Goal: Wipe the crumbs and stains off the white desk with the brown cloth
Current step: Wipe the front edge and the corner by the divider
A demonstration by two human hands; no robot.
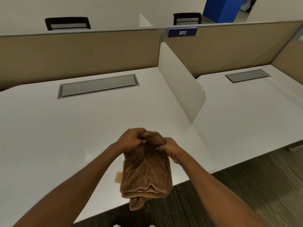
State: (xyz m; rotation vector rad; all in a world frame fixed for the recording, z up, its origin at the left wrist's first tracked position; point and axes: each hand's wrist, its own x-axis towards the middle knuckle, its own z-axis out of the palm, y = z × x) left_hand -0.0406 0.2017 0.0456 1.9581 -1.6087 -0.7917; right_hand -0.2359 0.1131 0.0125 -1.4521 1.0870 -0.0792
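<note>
Both hands (131,140) grip the hanging brown cloth (146,171).

Brown cloth (146,171) folded in layers, hanging limp above the white surface (49,131) near its front edge, pale tag at side

Two bare forearms reach in from the lower edge, uncovered up to the picture's border, with no sleeve cuff in sight. The bare left hand (131,139) and the bare right hand (170,147) carry nothing on fingers or wrists. Fingernails look short.
</note>
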